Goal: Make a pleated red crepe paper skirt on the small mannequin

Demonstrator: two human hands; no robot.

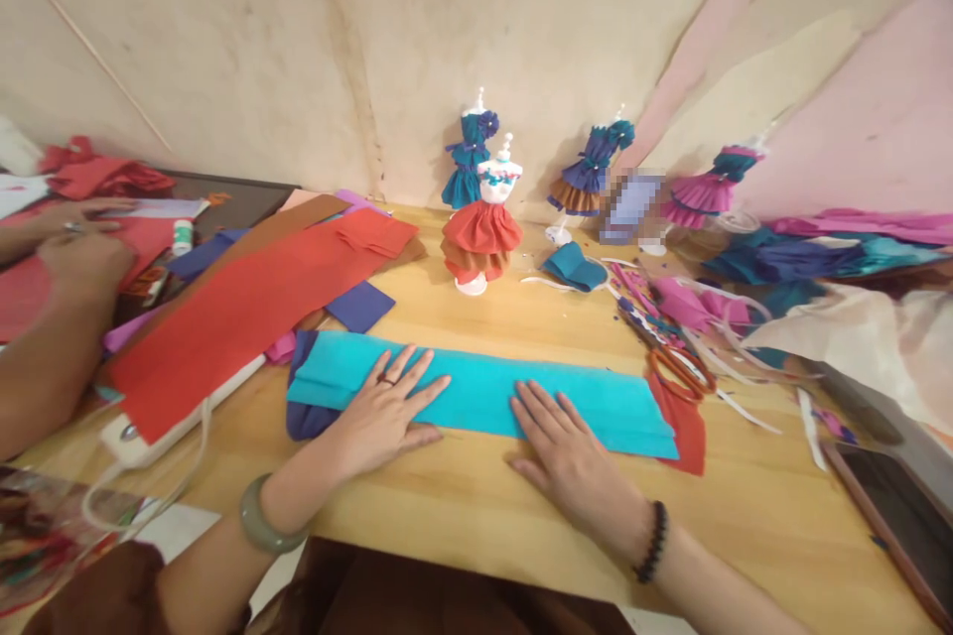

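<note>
A long strip of turquoise fabric [476, 387] lies flat across the wooden table in front of me, with a fold line running along its left part. My left hand [383, 412] rests on its left half, fingers spread. On the right half lies my right hand [562, 442], palm down with the fingers stretched out. Dark blue fabric [302, 422] shows from under the strip's left end, and a red piece [692, 437] from under its right end. Just beyond that end are scissors with orange handles [681, 374].
Small dress forms in fabric dresses, one in a red skirt [482, 228], stand along the wall. Red fabric [260, 308] covers part of a white power strip [149, 432] on the left. Another person's hands [81, 248] work at far left. A phone [893, 516] lies at right.
</note>
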